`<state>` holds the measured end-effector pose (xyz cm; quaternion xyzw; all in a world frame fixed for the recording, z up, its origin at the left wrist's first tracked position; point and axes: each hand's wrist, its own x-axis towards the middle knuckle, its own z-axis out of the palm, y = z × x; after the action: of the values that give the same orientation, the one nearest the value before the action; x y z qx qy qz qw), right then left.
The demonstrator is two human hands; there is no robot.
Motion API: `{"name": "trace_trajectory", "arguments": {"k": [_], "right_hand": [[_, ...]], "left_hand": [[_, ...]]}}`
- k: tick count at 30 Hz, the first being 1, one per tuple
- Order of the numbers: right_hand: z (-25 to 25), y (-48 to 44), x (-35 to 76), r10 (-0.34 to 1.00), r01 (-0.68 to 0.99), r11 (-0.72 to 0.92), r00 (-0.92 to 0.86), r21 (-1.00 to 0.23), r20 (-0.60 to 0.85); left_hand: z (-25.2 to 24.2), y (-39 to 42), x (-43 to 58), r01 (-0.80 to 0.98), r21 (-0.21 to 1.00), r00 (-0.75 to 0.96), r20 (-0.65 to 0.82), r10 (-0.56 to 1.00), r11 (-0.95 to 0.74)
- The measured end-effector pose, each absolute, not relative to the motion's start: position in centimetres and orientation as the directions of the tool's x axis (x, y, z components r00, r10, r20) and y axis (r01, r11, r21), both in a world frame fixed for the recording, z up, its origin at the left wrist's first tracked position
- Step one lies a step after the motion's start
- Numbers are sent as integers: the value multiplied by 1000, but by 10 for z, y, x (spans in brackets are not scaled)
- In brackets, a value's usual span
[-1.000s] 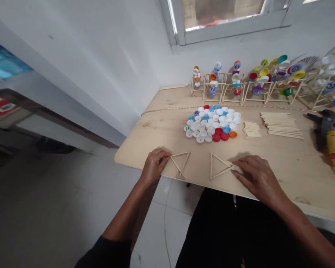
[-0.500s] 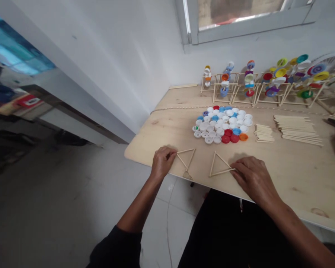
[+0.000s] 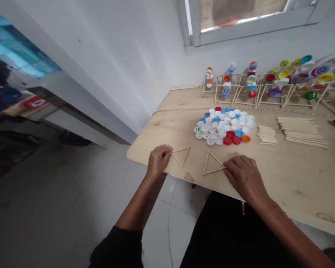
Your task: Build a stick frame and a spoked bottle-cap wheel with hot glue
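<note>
- Head view: I see my left hand [image 3: 158,160] at the near-left edge of the worktop [image 3: 268,167], just left of centre frame. Its fingers are curled in, tips against the left corner of the left stick triangle [image 3: 181,149].
- I cannot tell whether those fingers pinch the corner or only touch it.
- That triangle lies flat, directly right of the left hand.
- My right hand [image 3: 241,176] rests palm down with fingers stretched out, gripping nothing. Its fingertips touch the right corner of the right stick triangle [image 3: 214,171].
- This triangle lies flat just left of the right hand, between both hands and apart from the other triangle.
- Above them in frame sits a cluster of bottle caps [image 3: 226,126], with stick bundles [image 3: 301,131] to its right.
</note>
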<state>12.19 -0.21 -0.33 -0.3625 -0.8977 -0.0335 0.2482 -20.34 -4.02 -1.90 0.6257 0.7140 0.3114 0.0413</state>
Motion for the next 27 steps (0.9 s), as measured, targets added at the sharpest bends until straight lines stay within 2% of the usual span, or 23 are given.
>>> {"name": "trace_trajectory", "arguments": {"k": [4,22,27], "right_hand": [[-4,-2,130,645,687,719,-604,-104,468],[-8,-3,127,700,700,681,-536,-215,471],[-9,-4,120,719,726,653,-505,-214,477]], "left_hand": [[-22,-37,-212,870,492,-210,333,919,20],[-18,-34,-226,892,452,-161,357,920,-19],[-16,-32,-226,891,453,-141,368,919,-44]]}}
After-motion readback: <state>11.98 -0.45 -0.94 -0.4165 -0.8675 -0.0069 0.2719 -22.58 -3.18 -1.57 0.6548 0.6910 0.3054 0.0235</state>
